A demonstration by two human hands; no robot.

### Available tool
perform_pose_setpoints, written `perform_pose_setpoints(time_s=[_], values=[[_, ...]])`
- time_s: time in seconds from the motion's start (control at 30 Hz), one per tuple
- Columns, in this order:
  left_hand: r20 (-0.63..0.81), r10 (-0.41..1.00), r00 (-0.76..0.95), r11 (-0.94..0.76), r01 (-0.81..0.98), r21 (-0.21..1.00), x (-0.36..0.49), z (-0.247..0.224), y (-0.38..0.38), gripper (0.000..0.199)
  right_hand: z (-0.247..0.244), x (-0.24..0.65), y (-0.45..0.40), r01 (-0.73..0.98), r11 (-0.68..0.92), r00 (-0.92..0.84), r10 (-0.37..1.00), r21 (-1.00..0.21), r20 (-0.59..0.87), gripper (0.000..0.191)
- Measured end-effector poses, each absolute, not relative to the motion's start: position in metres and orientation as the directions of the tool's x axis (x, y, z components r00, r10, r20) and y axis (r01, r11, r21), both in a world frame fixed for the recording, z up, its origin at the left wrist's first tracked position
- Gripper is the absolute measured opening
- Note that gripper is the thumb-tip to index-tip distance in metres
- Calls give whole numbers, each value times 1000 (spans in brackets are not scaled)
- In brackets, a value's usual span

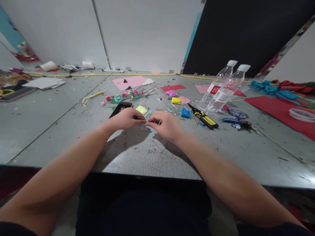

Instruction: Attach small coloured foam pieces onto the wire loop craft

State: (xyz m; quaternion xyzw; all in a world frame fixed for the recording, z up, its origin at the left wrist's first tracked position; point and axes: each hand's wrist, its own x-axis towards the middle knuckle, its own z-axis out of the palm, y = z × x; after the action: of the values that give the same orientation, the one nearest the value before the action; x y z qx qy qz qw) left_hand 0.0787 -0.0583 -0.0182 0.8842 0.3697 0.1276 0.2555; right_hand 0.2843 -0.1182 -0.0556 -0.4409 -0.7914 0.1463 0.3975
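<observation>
My left hand (128, 118) and my right hand (164, 124) meet fingertip to fingertip above the grey table (145, 157). Both are closed in a pinch; whatever lies between the fingers is too small to make out. Small blue bits (148, 130) show just under the fingertips. Beyond my left hand are a black tray (121, 107), partly hidden by that hand, and a pale yellow piece (141, 109). To the right of my right hand lie a blue packet (185, 113) and black-and-yellow pliers (203, 117).
Farther back are thin clear sticks with colourful bits (133, 94), a yellow packet (176, 100), a purple packet (171, 93) and pink paper (129, 82). Two plastic bottles (225, 90) stand at the right, near blue-handled pliers (236, 122) and red sheets (278, 109). A yellow cord (98, 75) runs along the back.
</observation>
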Motion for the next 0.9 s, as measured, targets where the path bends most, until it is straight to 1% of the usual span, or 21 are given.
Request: perform_pose_setpoints(time_s=[0.07, 0.17, 0.23, 0.37, 0.43, 0.57, 0.67, 0.9], values=[[16, 740, 673, -515, 550, 657, 81, -13, -65, 26, -55, 284, -119, 540, 599, -281, 790, -591, 545, 7], [19, 741, 671, -410, 430, 804, 83, -7, -75, 21, -55, 284, -120, 489, 646, -272, 751, -586, 601, 13], [15, 749, 662, -349, 375, 859, 83, -6, -78, 16, -56, 285, -121, 472, 664, -272, 735, -580, 621, 15], [-5, 747, 665, -240, 276, 931, 81, -11, -73, 14, -57, 285, -123, 419, 701, -285, 705, -577, 650, 20], [-7, 743, 670, -205, 238, 949, 80, -14, -70, 14, -57, 285, -124, 395, 715, -292, 693, -576, 660, 22], [-9, 755, 655, -193, 236, 952, 81, -17, -67, 21, -56, 284, -125, 407, 703, -286, 705, -584, 649, 24], [-16, 752, 659, -203, 255, 945, 81, -18, -68, 20, -56, 284, -124, 423, 683, -282, 723, -595, 630, 22], [-43, 730, 682, -244, 318, 916, 82, -15, -72, 17, -57, 285, -122, 382, 682, -289, 730, -624, 620, 14]])
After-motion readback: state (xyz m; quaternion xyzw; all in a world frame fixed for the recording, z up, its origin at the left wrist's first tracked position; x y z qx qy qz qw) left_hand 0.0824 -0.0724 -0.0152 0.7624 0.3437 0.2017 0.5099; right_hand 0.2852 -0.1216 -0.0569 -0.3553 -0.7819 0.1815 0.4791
